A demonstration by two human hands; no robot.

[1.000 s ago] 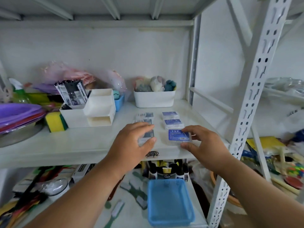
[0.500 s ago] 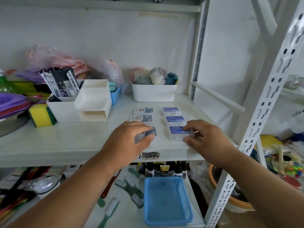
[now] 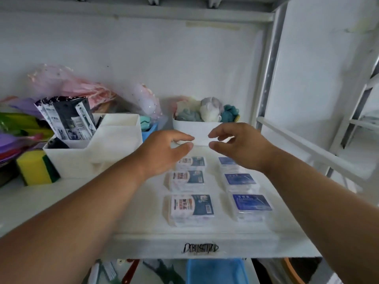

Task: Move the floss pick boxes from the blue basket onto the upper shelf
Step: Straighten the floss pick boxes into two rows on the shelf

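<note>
Several clear floss pick boxes lie in two columns on the white upper shelf (image 3: 143, 240). The left column runs from a front box (image 3: 191, 208) through a middle box (image 3: 187, 179) to a back box (image 3: 192, 162). The right column has blue-labelled boxes at the front (image 3: 251, 204), middle (image 3: 240, 180) and back (image 3: 225, 161). My left hand (image 3: 164, 150) and my right hand (image 3: 240, 146) hover above the back boxes, fingers apart, holding nothing. The blue basket (image 3: 217, 271) shows below the shelf edge.
A white bin of cloth balls (image 3: 196, 132) stands at the back. A white stepped organiser (image 3: 98, 148) with packets and a yellow-green sponge (image 3: 34, 167) sit left. The rack's white upright (image 3: 266, 64) rises at right. Brushes lie on the lower shelf.
Both hands let go of the front boxes and lifted away toward the back of the shelf. The view tilted up, so most of the blue basket dropped out of sight.
</note>
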